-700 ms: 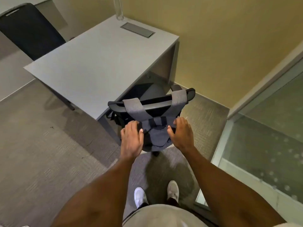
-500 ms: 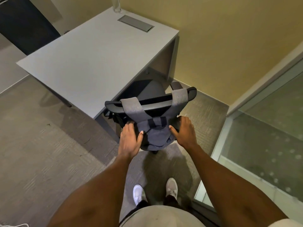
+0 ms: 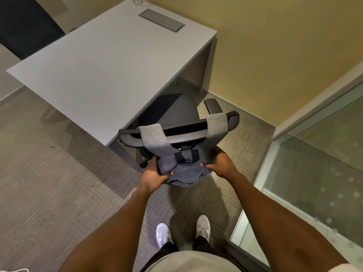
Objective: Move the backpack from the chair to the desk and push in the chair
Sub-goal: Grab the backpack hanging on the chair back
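1. A small office corner had ribbed grey carpet (image 3: 49,183), a mustard wall and frosted glass on the right.
2. The grey woven backpack (image 3: 182,169) hung behind the chair (image 3: 176,132), its straps looped over the black backrest.
3. The left hand (image 3: 155,173) and right hand (image 3: 222,163) each had a closed grip on the fabric's sides.
4. The smooth grey tabletop (image 3: 102,75) carried no bag; lifting, placing and pushing the chair in all remained.
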The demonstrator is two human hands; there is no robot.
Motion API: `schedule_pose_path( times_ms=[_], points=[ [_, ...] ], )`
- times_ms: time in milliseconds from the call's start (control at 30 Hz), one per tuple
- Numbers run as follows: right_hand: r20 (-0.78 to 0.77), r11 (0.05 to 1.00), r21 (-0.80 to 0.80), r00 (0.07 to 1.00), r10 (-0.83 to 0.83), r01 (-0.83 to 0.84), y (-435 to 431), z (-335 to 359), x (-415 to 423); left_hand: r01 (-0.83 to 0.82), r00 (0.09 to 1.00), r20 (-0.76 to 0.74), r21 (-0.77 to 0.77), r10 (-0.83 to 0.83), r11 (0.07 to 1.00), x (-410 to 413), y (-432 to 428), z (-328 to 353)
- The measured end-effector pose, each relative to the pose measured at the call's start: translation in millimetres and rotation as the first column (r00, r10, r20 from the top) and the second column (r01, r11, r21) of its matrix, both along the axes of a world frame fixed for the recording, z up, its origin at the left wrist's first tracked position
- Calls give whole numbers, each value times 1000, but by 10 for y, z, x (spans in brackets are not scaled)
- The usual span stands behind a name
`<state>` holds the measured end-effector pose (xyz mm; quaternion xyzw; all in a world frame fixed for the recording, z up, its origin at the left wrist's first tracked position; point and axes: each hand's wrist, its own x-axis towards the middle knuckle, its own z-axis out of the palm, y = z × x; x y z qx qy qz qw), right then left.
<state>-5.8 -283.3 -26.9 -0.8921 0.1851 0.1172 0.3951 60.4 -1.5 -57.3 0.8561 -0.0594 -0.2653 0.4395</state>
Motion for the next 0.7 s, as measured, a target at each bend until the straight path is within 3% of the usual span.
schedule_pose_path(
  times_ms=[133, 300, 500, 700],
  points=[
    [-20, 998, 43, 999, -46, 47, 10, -19, 67, -2, 998, -60, 31, 4, 1000, 200, -67, -17],
    [-145, 991, -118, 986, -84, 67, 4, -69, 108, 36, 999, 0, 103, -37, 994, 249, -53, -42],
    [-134, 969, -242, 987, -83, 49, 47, -12, 117, 93, 991, 75, 187, -109, 978, 255, -42, 33],
    [-102, 964, -262, 992, -70, 41, 99, 85, 85, 141, 973, 147, 236, -178, 961, 135, 63, 132]
  ],
)
